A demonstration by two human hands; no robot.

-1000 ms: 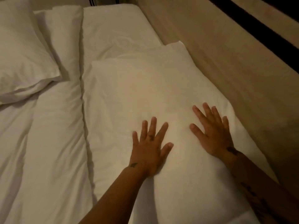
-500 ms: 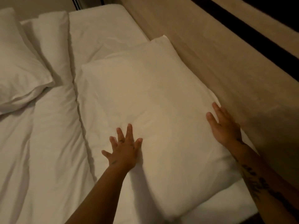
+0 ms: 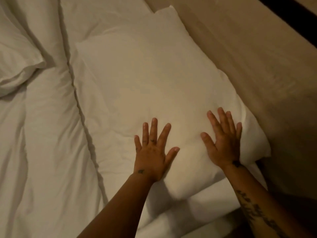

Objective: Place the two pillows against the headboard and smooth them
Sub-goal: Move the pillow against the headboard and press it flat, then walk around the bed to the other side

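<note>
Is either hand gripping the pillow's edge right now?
No, the left hand and right hand both lie flat, fingers spread, on top of the pillow.

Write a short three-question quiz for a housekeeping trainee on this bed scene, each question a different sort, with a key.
1. True or false: both the left hand and the right hand lie flat, fingers spread, on the near pillow.
2. The near pillow's long edge lies along: A) the headboard B) the duvet fold C) the floor.
3. Fill in: the second pillow lies at the picture's upper ____.

Key: 1 true; 2 A; 3 left.
</note>
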